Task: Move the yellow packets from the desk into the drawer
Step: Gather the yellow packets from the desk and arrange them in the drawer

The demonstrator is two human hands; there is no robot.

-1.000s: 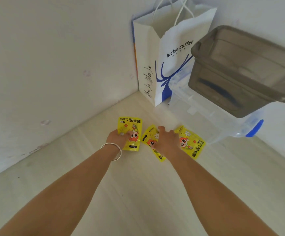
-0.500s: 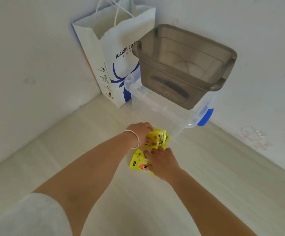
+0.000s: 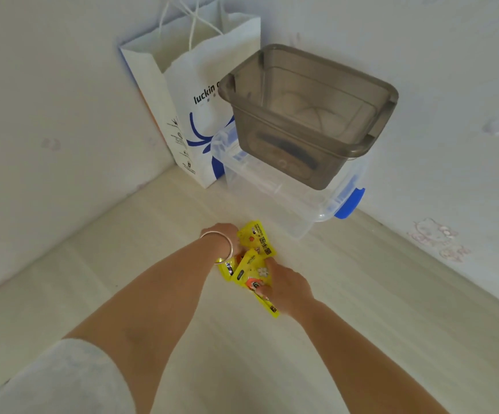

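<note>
Yellow packets point(image 3: 252, 264) are gathered into an overlapping pile on the pale desk point(image 3: 361, 309), just below the middle of the view, at about five o'clock from the paper bag point(image 3: 200, 94) and at six o'clock from the clear lidded box point(image 3: 275, 192) with the blue latch point(image 3: 350, 203). A smoky grey tub point(image 3: 310, 121) is stacked on that box. No drawer is seen anywhere, so the destination cannot be placed.

The packets are judged to be light, thin foil or plastic pouches: flexible, glossy and likely slippery against one another, so a loose stack could fan out and slide when lifted. A pinch across the whole pile, with thumb on top and fingers beneath, or a squeeze from both ends, is judged the safest hold; the flat sealed edges offer the firmest purchase.

The right hand point(image 3: 287, 286) is laid on the pile from four o'clock, with its thumb pressed onto the nearest packet and its fingers curled at the edge, so the stack appears to be grasped. The left hand point(image 3: 227, 234), with a silver bangle point(image 3: 222, 246) at the wrist, is set against the pile at ten o'clock; its fingers are hidden behind the wrist and the packets, so its grip cannot be told.

The count of packets is hard to make out; at least three are overlapped. The print on them is too small to read.
</note>
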